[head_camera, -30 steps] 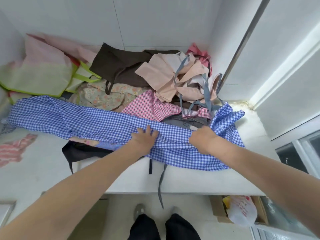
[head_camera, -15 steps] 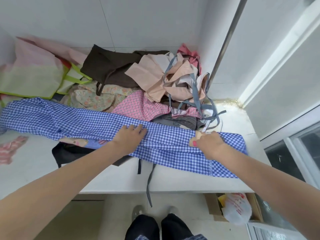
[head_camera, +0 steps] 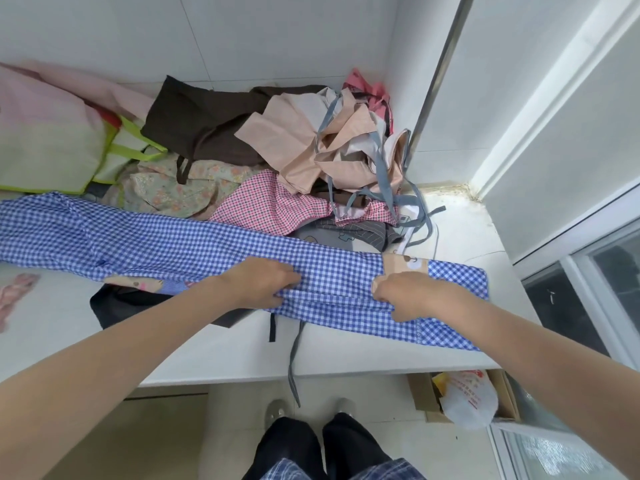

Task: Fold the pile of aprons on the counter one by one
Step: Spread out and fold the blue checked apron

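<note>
Since earlier, the blue-and-white checked cotton apron lies flatter; left hand and right hand pinch its near edge, mid-fold; next, fold it lengthwise.

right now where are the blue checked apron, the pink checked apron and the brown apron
blue checked apron [head_camera: 145, 244]: head view, flat middle of its left half
pink checked apron [head_camera: 273, 206]: head view, centre of the panel
brown apron [head_camera: 204, 126]: head view, middle of its broad part
</note>
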`<act>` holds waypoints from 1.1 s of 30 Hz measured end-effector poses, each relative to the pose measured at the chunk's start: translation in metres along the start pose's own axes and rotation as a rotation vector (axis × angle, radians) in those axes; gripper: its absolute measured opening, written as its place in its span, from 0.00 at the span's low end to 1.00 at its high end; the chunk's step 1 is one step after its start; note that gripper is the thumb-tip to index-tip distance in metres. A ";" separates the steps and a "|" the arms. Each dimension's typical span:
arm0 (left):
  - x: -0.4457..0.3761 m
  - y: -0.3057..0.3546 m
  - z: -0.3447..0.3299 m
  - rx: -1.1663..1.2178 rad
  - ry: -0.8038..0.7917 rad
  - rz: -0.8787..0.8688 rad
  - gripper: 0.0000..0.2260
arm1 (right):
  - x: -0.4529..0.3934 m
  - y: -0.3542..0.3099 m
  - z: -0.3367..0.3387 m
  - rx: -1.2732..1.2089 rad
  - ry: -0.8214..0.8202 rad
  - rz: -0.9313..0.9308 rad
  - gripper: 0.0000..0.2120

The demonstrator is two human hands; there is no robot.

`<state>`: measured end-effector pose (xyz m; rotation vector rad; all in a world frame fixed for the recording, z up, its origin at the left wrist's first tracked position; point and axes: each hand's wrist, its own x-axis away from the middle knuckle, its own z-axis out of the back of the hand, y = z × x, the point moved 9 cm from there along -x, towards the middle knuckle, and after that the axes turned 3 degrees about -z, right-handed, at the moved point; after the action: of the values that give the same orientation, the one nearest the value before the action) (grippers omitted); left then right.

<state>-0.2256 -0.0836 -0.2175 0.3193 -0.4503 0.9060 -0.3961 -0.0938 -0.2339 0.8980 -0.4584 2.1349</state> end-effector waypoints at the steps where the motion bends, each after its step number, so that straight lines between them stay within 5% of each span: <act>1: -0.001 0.001 -0.010 0.008 -0.055 -0.010 0.12 | -0.001 -0.002 -0.005 -0.003 -0.056 0.003 0.02; 5: -0.002 0.000 -0.025 0.452 -0.193 0.037 0.01 | 0.004 -0.007 -0.016 -0.288 -0.294 -0.018 0.13; 8: -0.008 -0.024 0.011 0.681 0.106 0.125 0.04 | -0.005 -0.004 0.019 -0.597 -0.086 0.011 0.17; 10: -0.011 -0.046 0.031 0.572 0.287 0.217 0.11 | -0.010 0.008 0.057 -0.557 0.254 -0.011 0.11; 12: -0.019 -0.058 0.029 0.482 0.244 0.287 0.17 | -0.016 0.013 0.074 -0.472 0.407 -0.063 0.10; 16: -0.034 -0.064 0.012 0.481 0.060 0.367 0.19 | -0.038 0.013 0.043 -0.584 0.133 -0.157 0.26; 24: -0.018 -0.080 0.013 0.628 -0.178 0.382 0.04 | -0.028 0.033 0.036 -0.782 -0.024 -0.273 0.34; 30: -0.004 -0.115 0.040 0.392 -0.071 0.472 0.11 | -0.024 0.057 0.057 -0.693 0.085 -0.377 0.15; 33: -0.006 -0.104 0.039 0.076 -0.007 0.521 0.21 | -0.012 0.064 0.067 -0.332 0.146 -0.457 0.18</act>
<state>-0.1538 -0.1659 -0.1953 0.2785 -0.5167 1.4321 -0.4087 -0.1796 -0.1986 0.5852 -0.4639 1.6335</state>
